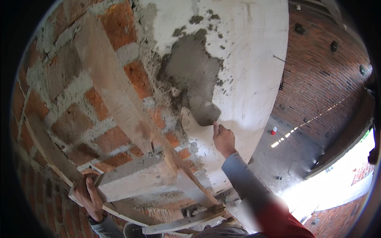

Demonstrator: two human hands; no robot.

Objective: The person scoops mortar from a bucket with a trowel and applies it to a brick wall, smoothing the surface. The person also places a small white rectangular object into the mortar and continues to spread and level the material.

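My right hand (pixel 224 139) is closed round the handle of a mortar-covered trowel (pixel 204 112). The trowel's blade lies at the lower end of a patch of wet grey mortar (pixel 188 63), spread on a white panel (pixel 254 51) where it meets the brickwork. My left hand (pixel 88 194) is at the lower left, its fingers curled over the end of a thick wooden board (pixel 137 178). Part of its grip is hidden by the board's edge.
A long wooden plank (pixel 115 83) slants across the brick wall (pixel 73 123) on the left. Thin wooden strips (pixel 49 146) cross below. Far down on the right lie a grey floor (pixel 270 154) with a small red-and-white container (pixel 274 130) and another brick wall (pixel 321 67).
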